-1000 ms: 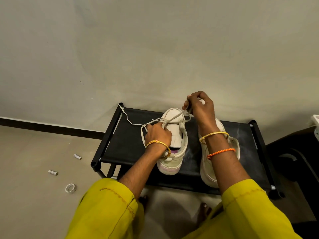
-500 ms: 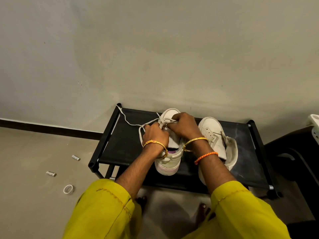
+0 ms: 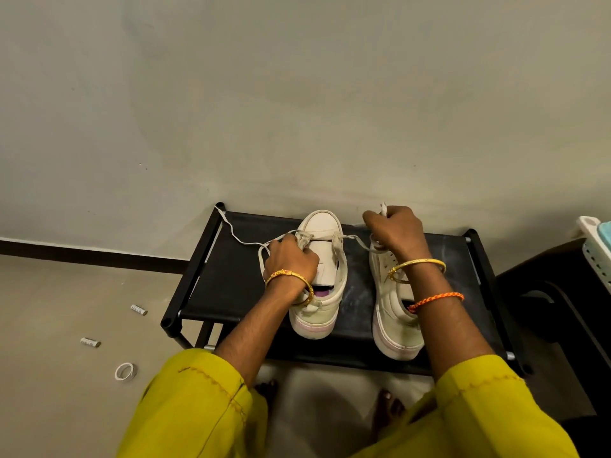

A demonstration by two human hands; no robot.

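Sneaker (image 3: 322,226) points toe-first at the wall (image 3: 297,94), left hand (image 3: 291,259) and right hand (image 3: 396,233) fingers pinching its lace (image 3: 244,241).

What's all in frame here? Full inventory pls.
shoes: 2, off-white, side by side on the rack, toes to the wall
shoelace: 1, off-white, through the left-side shoe's front eyelets, one end trailing to the rack's back left corner
rack: 1, black, against the wall
small cylinders: 2, silvery, floor left of the rack
ring: 1, white, floor near the cylinders
basket: 1, white, right edge, cut off
bangles: 2, gold, one per wrist
thread band: 1, orange, right wrist
sleeves: 2, yellow, bottom
toes: bare, below the rack's front edge
left hand: grips the shoelace at the shoe
right hand: pinches the shoelace's other end, over the right-side shoe's toe
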